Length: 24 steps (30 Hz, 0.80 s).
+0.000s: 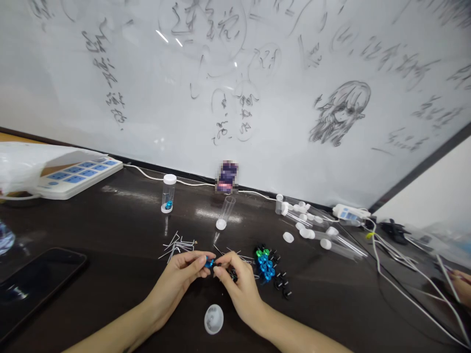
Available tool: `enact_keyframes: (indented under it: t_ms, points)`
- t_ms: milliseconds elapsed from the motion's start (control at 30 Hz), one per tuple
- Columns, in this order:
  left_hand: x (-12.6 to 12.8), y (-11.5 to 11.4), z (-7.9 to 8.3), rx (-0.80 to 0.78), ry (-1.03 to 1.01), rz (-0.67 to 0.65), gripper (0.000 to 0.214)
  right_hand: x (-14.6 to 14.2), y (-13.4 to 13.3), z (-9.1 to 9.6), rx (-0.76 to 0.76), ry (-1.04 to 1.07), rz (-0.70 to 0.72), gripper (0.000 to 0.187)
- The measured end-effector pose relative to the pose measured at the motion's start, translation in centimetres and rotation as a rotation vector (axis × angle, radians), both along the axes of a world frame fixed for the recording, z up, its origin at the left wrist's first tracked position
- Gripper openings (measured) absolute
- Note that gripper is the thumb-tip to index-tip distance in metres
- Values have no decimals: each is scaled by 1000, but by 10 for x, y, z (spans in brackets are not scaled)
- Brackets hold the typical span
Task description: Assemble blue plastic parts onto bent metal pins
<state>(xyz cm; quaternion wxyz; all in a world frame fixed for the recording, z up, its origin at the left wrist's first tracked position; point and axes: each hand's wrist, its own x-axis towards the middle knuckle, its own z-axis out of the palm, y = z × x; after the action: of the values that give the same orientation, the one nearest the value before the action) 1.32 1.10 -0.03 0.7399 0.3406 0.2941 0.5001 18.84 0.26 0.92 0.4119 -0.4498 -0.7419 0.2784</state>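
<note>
My left hand is closed, pinching a small shiny blue metal part between thumb and fingers. My right hand meets it with fingertips closed on a small black piece, mostly hidden, so I cannot tell its exact kind. Bent metal hex keys lie beyond my left hand, and more stick out behind my right. To the right sit several blue metal parts, green ones and black screws with wide heads. A translucent white round dish is below my hands.
A capped clear tube with a blue part inside stands at the back; another clear tube is nearby. Tubes and white caps lie right. Around are a phone, power strip, cables, whiteboard and another person's hand.
</note>
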Motion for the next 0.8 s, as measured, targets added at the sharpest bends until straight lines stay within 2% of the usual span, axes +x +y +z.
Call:
enact_keyframes:
  t_ms: [267,400,567,800]
  points:
    - [1,1,-1,26,2,-20,13,0,0,-1,-8,41,18,9]
    - [1,1,0,28,6,-31,12,-1,0,-3,-72,131,68,12]
    - [1,1,2,24,30,10,12,-1,1,-4,-149,215,53,22]
    - [0,1,0,52,41,18,12,0,0,0,-16,77,28,10]
